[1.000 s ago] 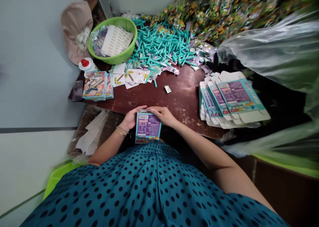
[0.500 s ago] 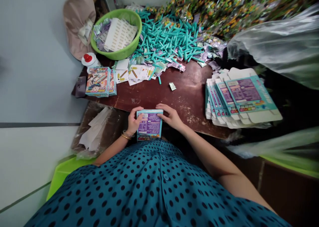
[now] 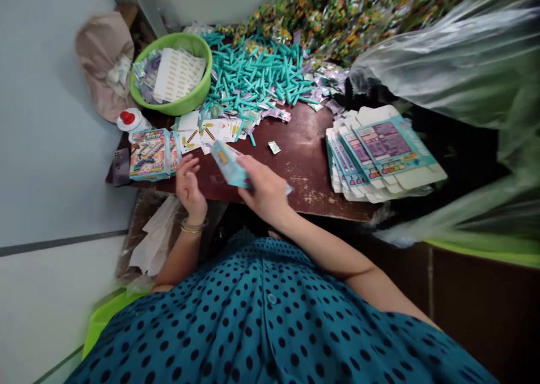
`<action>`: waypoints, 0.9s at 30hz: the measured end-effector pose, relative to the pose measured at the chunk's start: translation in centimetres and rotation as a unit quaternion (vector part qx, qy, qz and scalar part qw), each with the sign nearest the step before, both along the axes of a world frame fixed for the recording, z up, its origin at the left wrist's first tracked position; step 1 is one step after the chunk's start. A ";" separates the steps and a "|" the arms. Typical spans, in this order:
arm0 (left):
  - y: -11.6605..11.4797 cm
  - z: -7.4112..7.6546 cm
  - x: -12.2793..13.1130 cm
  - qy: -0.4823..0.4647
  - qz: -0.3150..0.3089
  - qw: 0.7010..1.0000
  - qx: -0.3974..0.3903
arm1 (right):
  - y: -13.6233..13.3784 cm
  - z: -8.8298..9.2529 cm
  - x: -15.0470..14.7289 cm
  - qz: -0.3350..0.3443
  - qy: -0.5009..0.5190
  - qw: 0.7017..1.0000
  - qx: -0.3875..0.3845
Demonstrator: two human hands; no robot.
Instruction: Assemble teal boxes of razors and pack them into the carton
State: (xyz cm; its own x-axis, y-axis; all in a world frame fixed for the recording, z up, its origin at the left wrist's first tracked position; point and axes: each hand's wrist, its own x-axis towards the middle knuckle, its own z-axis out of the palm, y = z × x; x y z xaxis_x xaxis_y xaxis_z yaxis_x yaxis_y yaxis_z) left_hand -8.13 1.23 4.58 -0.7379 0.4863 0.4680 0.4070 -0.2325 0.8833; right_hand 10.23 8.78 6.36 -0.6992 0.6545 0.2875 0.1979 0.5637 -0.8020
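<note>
"Cardboard fills the right hand: we see its fingers grasping a slim, teal, printed box, held at a tilt over the near side of a scuffed, dark red-brown table."

"And what do we find at the left hand?"

"Its fingers are released and loosely curled, apart from the held box. (A thin gold-coloured bracelet circles that wrist.) We notice it nearest a pair of orange-and-teal printed cartons set close together."

"What lies around them?"

"Farther back we have white paper cards with yellow-and-black drawings, then a heap of slender teal sticks, and to its left a round, light-green basin. On the right we see a fanned stack of flattened teal-and-purple cardboard packaging."
</note>
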 end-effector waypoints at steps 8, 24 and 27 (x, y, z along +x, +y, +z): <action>1.6 -5.4 3.2 0.176 -0.166 0.926 -0.289 | 13.0 -9.4 -3.6 -0.088 -0.136 0.983 0.084; 3.6 0.3 2.0 0.262 -0.140 0.921 -0.253 | 2.2 -14.1 17.8 0.005 -0.085 0.983 0.163; 1.4 3.3 1.5 0.160 -0.144 0.948 -0.235 | 2.9 -10.0 13.3 -0.023 0.067 0.992 0.103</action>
State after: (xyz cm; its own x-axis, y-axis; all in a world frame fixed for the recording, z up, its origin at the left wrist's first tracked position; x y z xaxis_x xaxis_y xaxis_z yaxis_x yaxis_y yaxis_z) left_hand -6.59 2.60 7.93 -0.3997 0.8566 0.3263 0.6505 0.0143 0.7594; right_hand 23.55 11.71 -3.67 -0.6163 0.6022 0.5075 0.1257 0.7114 -0.6914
